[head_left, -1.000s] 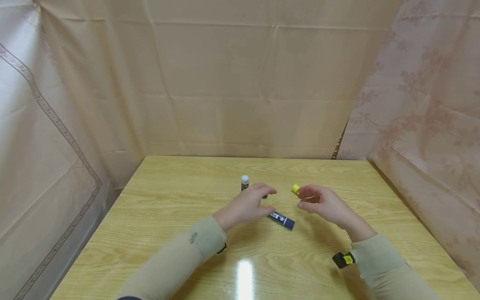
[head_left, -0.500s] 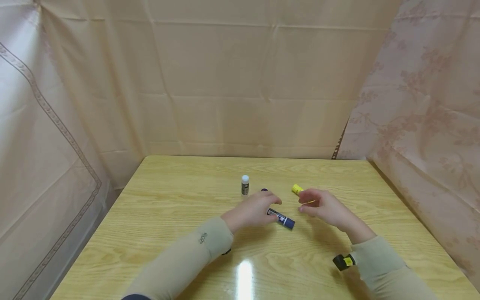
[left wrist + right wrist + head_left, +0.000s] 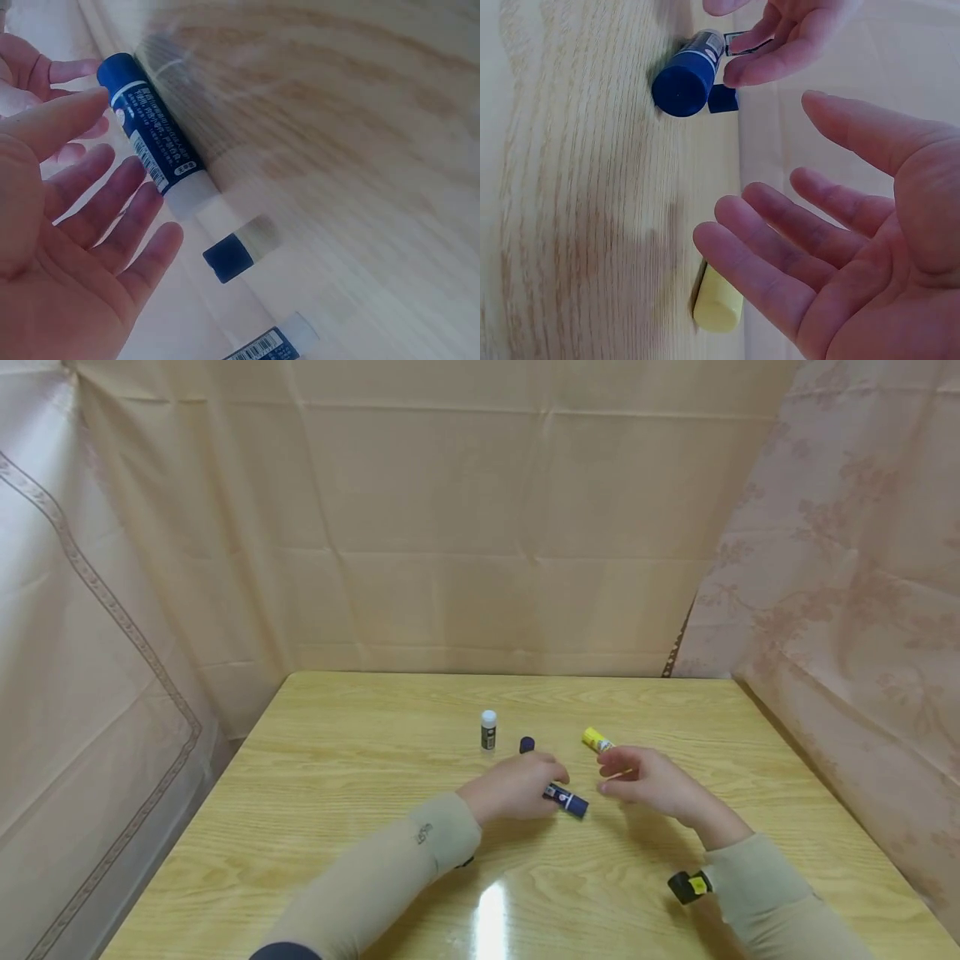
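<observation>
A dark blue glue stick (image 3: 567, 801) lies slantwise on the table, its blue end towards the right. My left hand (image 3: 517, 787) hovers over its left part. In the left wrist view the thumb and fingers are spread beside this glue stick (image 3: 154, 131), not curled round it. To the right, my right hand (image 3: 651, 787) is held above the table with relaxed fingers and nothing in them. Just behind those fingers a yellow glue stick (image 3: 597, 740) lies partly hidden; the right wrist view shows its yellow end (image 3: 718, 304) below the fingertips.
A small dark blue cap (image 3: 527, 744) stands behind my left hand. Further left, a dark glue stick with a white top (image 3: 489, 731) stands upright. The wooden table (image 3: 337, 760) ends at cloth curtains (image 3: 480, 527) at the back and sides.
My left hand has moved right and nearer to me, over the dark blue glue stick, uncovering the upright glue stick and the cap. The right hand has shifted slightly down, showing more yellow glue stick.
</observation>
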Available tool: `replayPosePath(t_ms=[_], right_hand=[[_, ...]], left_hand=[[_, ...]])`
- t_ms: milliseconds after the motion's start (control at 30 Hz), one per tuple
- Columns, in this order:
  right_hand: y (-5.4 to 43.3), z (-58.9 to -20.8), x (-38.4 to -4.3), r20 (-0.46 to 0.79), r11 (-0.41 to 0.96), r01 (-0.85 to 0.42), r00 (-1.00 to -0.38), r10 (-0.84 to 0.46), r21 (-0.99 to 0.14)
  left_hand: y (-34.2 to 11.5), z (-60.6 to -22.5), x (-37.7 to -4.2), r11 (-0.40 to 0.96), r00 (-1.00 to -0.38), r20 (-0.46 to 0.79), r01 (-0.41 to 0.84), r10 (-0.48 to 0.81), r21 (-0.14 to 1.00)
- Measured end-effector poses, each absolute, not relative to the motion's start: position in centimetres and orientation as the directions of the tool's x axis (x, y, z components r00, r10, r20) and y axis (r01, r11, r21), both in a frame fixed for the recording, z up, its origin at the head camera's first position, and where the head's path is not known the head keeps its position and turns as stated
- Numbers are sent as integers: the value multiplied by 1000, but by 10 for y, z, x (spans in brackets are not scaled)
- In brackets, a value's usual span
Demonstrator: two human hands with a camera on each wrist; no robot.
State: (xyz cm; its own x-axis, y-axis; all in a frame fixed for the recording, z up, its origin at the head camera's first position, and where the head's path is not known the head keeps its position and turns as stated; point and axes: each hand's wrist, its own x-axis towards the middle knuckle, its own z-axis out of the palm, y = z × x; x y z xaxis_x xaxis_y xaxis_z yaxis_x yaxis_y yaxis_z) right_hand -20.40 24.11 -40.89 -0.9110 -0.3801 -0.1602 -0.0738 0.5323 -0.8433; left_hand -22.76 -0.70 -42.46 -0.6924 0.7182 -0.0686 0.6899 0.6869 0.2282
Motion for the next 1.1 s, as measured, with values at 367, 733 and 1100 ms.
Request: replayPosePath(t_ms=[367, 733, 1100], right_hand=[[245, -415, -205, -218, 580, -57, -893, -394, -813], [247, -417, -204, -243, 601, -55, -882, -403, -798], [249, -419, -204, -231, 601, -72, -882, -411, -796]], left_hand=[[4, -432, -230, 709, -701, -102, 697, 706, 108], [13, -433, -230, 734, -727, -112, 679, 677, 32], [20, -434, -228, 740, -738, -110, 672, 666, -29]])
